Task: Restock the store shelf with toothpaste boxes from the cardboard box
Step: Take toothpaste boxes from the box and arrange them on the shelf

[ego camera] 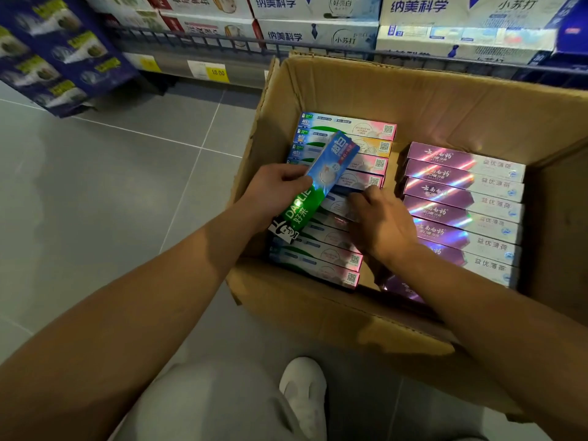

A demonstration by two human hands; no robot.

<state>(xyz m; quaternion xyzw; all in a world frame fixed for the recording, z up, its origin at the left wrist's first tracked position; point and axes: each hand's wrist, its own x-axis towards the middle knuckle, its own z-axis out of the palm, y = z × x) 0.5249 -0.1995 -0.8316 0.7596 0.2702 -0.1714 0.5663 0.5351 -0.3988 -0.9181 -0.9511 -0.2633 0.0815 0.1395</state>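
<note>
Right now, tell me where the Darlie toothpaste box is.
In the head view, the Darlie toothpaste box is gripped in the left hand, tilted above the left row of boxes in the cardboard box, just left of the right hand.

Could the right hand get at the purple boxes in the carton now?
Probably yes. The right hand holds nothing, the purple boxes lie uncovered just beside it, and the carton is open on top.

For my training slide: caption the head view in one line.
Left hand lifts a Darlie toothpaste box from the cardboard box; right hand reaches another.
</note>
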